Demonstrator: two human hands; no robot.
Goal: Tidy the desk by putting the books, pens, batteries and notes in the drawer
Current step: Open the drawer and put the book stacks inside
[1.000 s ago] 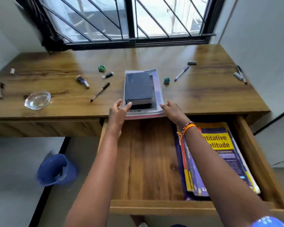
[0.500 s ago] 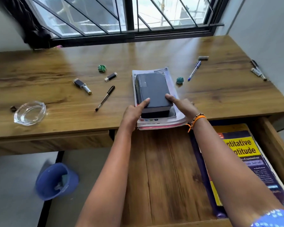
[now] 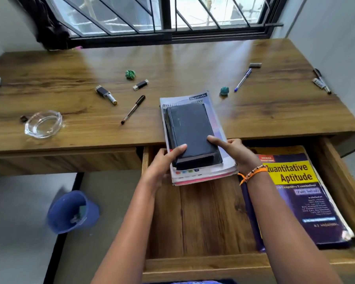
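Both hands clamp the stack of books point(image 3: 195, 140): left hand point(image 3: 162, 167) at its 7 o'clock corner, right hand point(image 3: 232, 152) at 4 o'clock, overhanging the bench point(image 3: 275, 111) edge above the open drawer point(image 3: 193, 212).

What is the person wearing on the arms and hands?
Both forearms are bare, with no sleeves on them. The right wrist carries an orange thread band and a thin beaded bracelet. The left hand and right hand wear no gloves, and no rings show.
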